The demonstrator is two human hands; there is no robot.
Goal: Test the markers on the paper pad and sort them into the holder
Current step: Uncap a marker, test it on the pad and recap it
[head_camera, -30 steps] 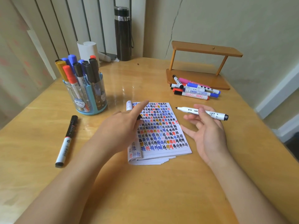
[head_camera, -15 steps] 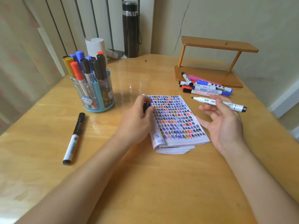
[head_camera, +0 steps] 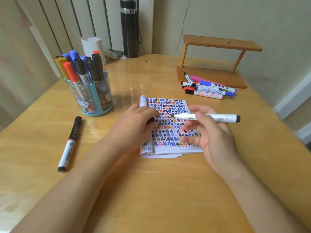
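The wooden table filled your view, with a small wooden rack at the far right and a loose pile of markers against its near edge. The holder stood far left, already crowded with capped markers, and one black marker lay on the table just near of it. The paper pad sat in the middle, its page thick with coloured marks. Your left hand rested on the pad's left, rolled-over edge, fingers curled round a dark cap. Your right hand pinched the uncapped marker at mid-barrel between thumb and forefinger, the other fingers spread loose and blurred. The marker lay nearly level over the pad, tip pointing left; whether it touched paper could not be told. I judged it light, stiff and smooth-sided, likely to roll if set down, so a grip nearer the tip would have steadied it, while the soft pages needed that left hand's weight.
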